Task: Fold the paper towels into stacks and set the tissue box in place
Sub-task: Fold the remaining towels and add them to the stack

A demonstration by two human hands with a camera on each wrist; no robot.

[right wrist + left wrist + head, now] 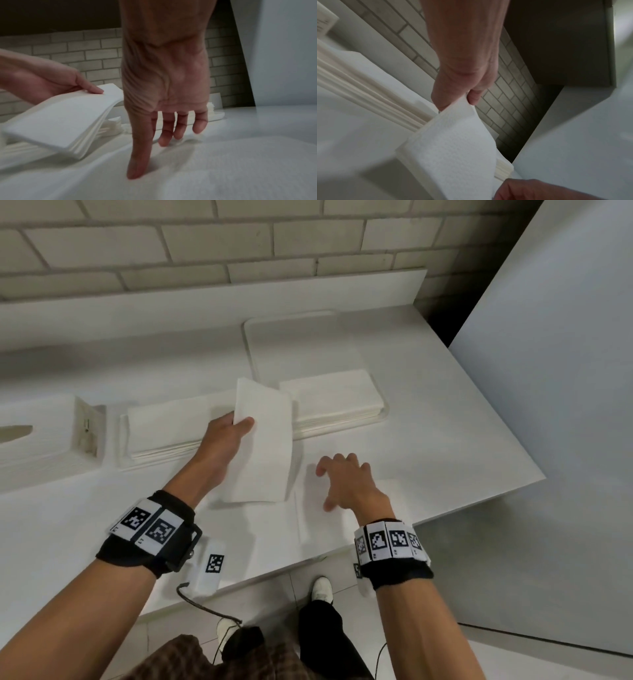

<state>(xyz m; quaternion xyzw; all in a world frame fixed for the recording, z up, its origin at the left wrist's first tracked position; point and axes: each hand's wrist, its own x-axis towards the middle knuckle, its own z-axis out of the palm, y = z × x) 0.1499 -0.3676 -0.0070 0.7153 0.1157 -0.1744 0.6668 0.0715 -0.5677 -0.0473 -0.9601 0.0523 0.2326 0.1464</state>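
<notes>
My left hand (pixel 236 428) pinches a folded white paper towel (pixel 262 440) by its far end, thumb on top, and holds it tilted above the counter; the same towel (pixel 452 146) and hand (pixel 464 97) fill the left wrist view. My right hand (pixel 342 474) hovers open, fingers spread and pointing down, over an unfolded paper towel (pixel 308 522) lying flat near the counter's front edge; its fingertips (pixel 135 173) touch that sheet (pixel 223 162). One stack of folded towels (pixel 164 429) lies left of centre, another stack (pixel 335 398) sits on a tray. The white tissue box (pixel 41 436) stands at far left.
A white tray (pixel 291 337) reaches toward the back ledge below a brick wall (pixel 205 244). A tall white panel (pixel 565 405) rises at the right, past the counter's angled right edge. The front edge runs near my wrists, with floor tiles and my shoes below.
</notes>
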